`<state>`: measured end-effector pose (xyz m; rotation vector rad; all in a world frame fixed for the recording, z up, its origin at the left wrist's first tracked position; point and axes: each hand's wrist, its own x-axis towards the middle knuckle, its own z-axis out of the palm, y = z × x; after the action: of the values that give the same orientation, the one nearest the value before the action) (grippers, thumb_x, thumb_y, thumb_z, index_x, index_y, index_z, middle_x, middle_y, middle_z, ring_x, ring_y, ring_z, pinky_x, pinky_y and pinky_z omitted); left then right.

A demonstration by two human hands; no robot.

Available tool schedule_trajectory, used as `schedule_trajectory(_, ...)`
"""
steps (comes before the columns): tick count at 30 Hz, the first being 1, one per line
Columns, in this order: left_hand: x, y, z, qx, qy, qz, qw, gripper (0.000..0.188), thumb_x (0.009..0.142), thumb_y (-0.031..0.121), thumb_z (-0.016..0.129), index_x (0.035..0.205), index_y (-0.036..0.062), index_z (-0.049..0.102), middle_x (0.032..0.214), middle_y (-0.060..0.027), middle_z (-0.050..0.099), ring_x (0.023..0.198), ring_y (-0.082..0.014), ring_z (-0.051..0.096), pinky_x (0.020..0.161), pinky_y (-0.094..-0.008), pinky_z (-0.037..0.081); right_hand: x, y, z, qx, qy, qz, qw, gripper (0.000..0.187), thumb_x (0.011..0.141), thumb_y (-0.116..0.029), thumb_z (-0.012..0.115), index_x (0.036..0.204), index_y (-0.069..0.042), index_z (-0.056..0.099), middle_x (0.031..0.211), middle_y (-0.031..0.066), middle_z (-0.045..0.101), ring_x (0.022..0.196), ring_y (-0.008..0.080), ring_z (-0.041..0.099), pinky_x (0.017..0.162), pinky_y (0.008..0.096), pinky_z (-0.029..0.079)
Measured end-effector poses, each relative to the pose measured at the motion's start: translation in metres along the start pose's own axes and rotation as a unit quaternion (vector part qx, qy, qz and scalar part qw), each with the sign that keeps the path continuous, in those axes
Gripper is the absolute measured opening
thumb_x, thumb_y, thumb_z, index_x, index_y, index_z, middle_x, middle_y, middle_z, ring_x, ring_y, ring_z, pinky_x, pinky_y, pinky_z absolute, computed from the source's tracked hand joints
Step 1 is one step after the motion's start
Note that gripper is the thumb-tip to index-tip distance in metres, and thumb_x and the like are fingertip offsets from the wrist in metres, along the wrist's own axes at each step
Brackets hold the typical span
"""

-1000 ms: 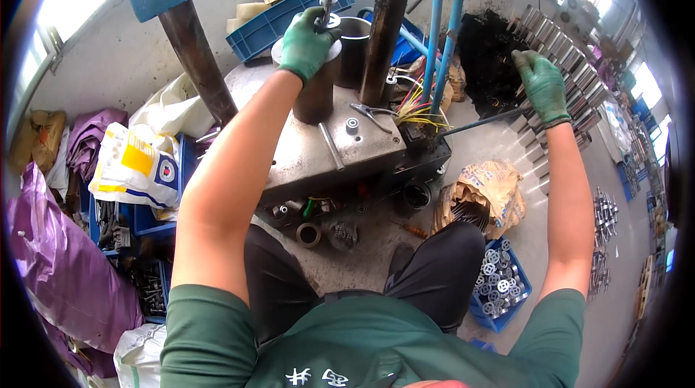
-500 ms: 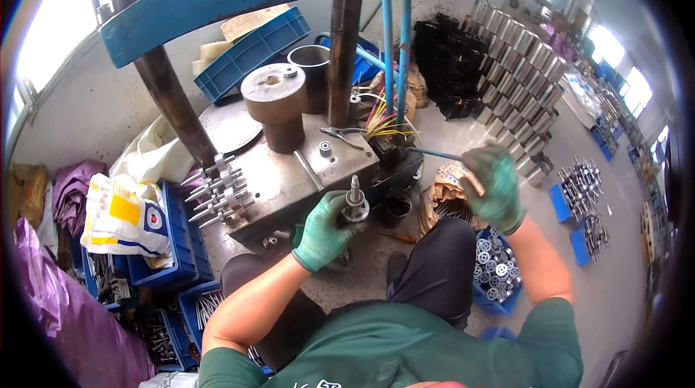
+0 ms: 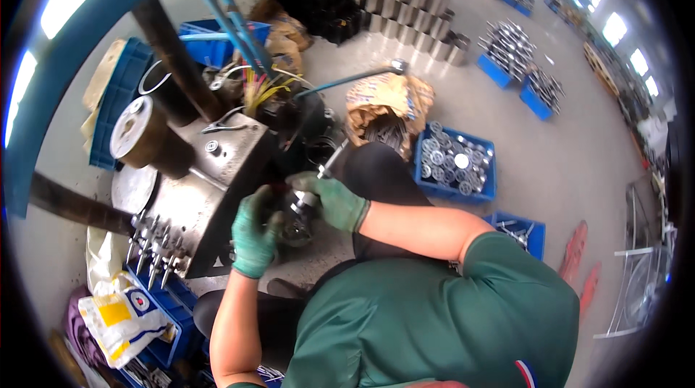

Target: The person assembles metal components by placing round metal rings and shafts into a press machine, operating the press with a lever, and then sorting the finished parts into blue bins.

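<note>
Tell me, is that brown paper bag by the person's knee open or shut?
Open: the brown paper bag has a gaping mouth, and thin dark pieces show inside.

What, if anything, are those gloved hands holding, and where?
The right hand seems to hold a slim metal rod near its lower end; whether the left hand holds anything can't be told.

A slim silvery rod point(image 3: 334, 158) juts aslant from the right hand point(image 3: 334, 200) — a shiny part point(image 3: 307, 198) (blurred) beside it.
</note>
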<state>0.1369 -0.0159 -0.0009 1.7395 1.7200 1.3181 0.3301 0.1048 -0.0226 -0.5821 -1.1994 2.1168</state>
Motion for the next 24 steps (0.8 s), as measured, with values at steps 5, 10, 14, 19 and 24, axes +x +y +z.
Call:
schedule_trajectory(5,-0.009,-0.039,-0.011,-0.016,-0.043,-0.075,0.996,0.043,0.099,0.010,0.071,0.140,-0.0005,0.062,0.124,-0.0144,0.069,0.116,-0.0251,0.067,0.102,-0.0367,0.053,-0.028,-0.103,-0.049,0.157,0.019,-0.160,0.974,0.037,0.095,-0.022,0.074,0.126,-0.005,0.068,0.102,0.0145,0.076,0.082,0.0236,0.073,0.076,0.0351,0.057)
schedule_trajectory(10,-0.011,-0.022,-0.009,0.023,-0.138,-0.073,0.988,0.042,0.099,0.011,0.070,0.138,-0.0026,0.063,0.126,-0.0136,0.067,0.119,-0.0258,0.066,0.104,-0.0363,0.051,-0.091,-0.123,-0.165,0.089,0.191,-0.243,0.947,0.030,0.094,-0.004,0.065,0.124,0.000,0.068,0.105,0.0131,0.077,0.080,0.0112,0.068,0.069,0.0210,0.051)
schedule_trajectory(14,-0.020,-0.029,0.002,0.059,-0.176,-0.082,0.979,0.042,0.098,0.009,0.072,0.138,-0.0001,0.064,0.125,-0.0137,0.066,0.118,-0.0266,0.066,0.104,-0.0368,0.052,-0.152,-0.053,-0.267,0.046,0.468,-0.141,0.871,0.031,0.090,-0.001,0.073,0.120,0.001,0.067,0.094,0.0092,0.074,0.077,0.0161,0.070,0.065,0.0276,0.055)
schedule_trajectory(19,-0.019,-0.029,0.011,0.063,-0.219,-0.104,0.968,0.044,0.096,0.000,0.070,0.140,0.0016,0.064,0.125,-0.0126,0.066,0.116,-0.0250,0.066,0.103,-0.0356,0.052,-0.296,0.072,-0.403,0.053,0.712,0.032,0.700,0.022,0.090,-0.011,0.077,0.108,-0.008,0.066,0.085,0.0065,0.069,0.066,0.0219,0.067,0.053,0.0400,0.052)
schedule_trajectory(24,-0.018,-0.052,0.020,0.049,-0.241,-0.111,0.963,0.046,0.095,-0.005,0.070,0.141,0.0030,0.064,0.124,-0.0116,0.066,0.114,-0.0230,0.066,0.103,-0.0345,0.051,-0.475,0.114,-0.507,0.005,0.842,0.155,0.517,0.024,0.085,-0.023,0.078,0.099,-0.007,0.067,0.086,0.0088,0.067,0.062,0.0244,0.061,0.054,0.0434,0.050)
